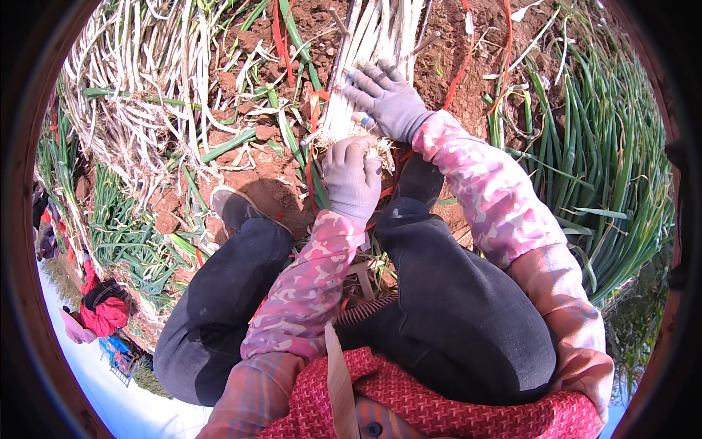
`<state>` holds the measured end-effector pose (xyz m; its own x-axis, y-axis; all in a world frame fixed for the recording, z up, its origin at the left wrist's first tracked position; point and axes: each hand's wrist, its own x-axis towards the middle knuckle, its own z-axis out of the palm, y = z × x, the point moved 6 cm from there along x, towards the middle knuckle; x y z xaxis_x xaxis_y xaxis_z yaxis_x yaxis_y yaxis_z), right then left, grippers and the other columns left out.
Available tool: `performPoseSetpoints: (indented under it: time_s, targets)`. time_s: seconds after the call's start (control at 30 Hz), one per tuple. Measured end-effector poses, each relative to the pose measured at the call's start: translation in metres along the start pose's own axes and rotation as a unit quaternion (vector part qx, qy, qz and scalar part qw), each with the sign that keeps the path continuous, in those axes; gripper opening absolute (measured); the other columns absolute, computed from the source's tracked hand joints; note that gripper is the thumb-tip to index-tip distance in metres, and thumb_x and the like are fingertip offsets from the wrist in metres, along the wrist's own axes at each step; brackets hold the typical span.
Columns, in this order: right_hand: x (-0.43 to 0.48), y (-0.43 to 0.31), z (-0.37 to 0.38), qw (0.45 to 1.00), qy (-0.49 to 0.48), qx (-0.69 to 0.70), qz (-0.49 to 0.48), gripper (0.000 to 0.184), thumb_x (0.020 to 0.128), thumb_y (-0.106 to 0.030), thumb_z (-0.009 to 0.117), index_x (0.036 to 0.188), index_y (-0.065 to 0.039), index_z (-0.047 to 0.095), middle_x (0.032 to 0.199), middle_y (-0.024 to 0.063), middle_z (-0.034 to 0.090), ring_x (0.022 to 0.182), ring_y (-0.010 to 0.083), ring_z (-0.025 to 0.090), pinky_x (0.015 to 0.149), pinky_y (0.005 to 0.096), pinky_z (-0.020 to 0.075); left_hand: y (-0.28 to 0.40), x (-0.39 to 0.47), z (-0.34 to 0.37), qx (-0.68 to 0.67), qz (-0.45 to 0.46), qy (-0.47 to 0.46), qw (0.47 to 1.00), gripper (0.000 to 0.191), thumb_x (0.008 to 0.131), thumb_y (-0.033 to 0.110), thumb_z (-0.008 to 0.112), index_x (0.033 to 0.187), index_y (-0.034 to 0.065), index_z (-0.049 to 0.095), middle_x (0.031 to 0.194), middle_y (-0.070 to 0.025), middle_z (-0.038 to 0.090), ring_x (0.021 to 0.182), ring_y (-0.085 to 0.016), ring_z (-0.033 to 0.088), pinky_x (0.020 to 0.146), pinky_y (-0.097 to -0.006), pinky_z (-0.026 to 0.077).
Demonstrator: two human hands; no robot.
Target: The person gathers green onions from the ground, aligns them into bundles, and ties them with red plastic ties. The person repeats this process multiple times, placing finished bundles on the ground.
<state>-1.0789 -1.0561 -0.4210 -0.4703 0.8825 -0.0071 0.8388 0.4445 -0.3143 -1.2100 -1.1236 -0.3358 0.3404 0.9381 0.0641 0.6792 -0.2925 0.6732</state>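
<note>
Before me lies a bunch of green onions (pixel 378 30), white stalks pointing away and bushy roots (pixel 386 151) towards me. My right hand (pixel 386 101), in a pale grey knit glove, lies palm down across the stalks with its fingers spread. Some fingertips bear coloured wrapping. My left hand (pixel 352 173), gloved the same way, has its fingers bent against the root ends. Whether it grips any roots is hidden by the knuckles. A red plastic strip (pixel 314 118) runs beside the bunch on the left. Wooden sticks (pixel 426 44) rise along its sides.
A large heap of white-stalked onions (pixel 137 71) covers the left ground. Long green leaves (pixel 592 164) spread on the right. More red strips (pixel 460 68) lie on reddish soil (pixel 444 66). My shoes (pixel 233 207) flank the roots. Another person (pixel 104 310) is far left.
</note>
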Motion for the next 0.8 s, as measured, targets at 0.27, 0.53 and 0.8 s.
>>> performPoseSetpoints:
  time_s: [0.27, 0.53, 0.8]
  targets:
    - [-0.026, 0.057, -0.128, 0.703, 0.156, 0.664, 0.203, 0.038, 0.104, -0.032, 0.056, 0.097, 0.003, 0.07, 0.093, 0.0093, 0.074, 0.083, 0.0154, 0.069, 0.074, 0.0293, 0.0529, -0.034, 0.08, 0.062, 0.128, -0.154, -0.408, 0.891, 0.044, 0.089, 0.052, 0.067, 0.099, 0.0089, 0.072, 0.106, -0.0166, 0.07, 0.093, -0.034, 0.069, 0.08, -0.0461, 0.052]
    - [0.003, 0.171, -0.085, 0.755, 0.1, 0.471, 0.446, 0.044, 0.093, -0.042, 0.072, 0.099, 0.002, 0.069, 0.085, 0.0059, 0.07, 0.071, 0.0137, 0.067, 0.066, 0.027, 0.0525, -0.018, 0.099, 0.082, 0.125, 0.131, -0.122, 0.976, 0.081, 0.075, 0.042, 0.074, 0.145, 0.0104, 0.05, 0.153, -0.0171, 0.04, 0.144, -0.04, 0.033, 0.122, -0.0561, 0.017]
    - [0.02, 0.183, -0.059, 0.752, 0.059, 0.502, 0.423, 0.038, 0.083, -0.023, 0.086, 0.098, 0.005, 0.064, 0.079, 0.0078, 0.067, 0.066, 0.0134, 0.063, 0.061, 0.0288, 0.0523, -0.031, 0.093, 0.101, 0.163, 0.134, -0.164, 0.964, 0.087, 0.079, 0.047, 0.068, 0.154, 0.0117, 0.04, 0.158, -0.0192, 0.035, 0.15, -0.043, 0.026, 0.124, -0.0587, 0.011]
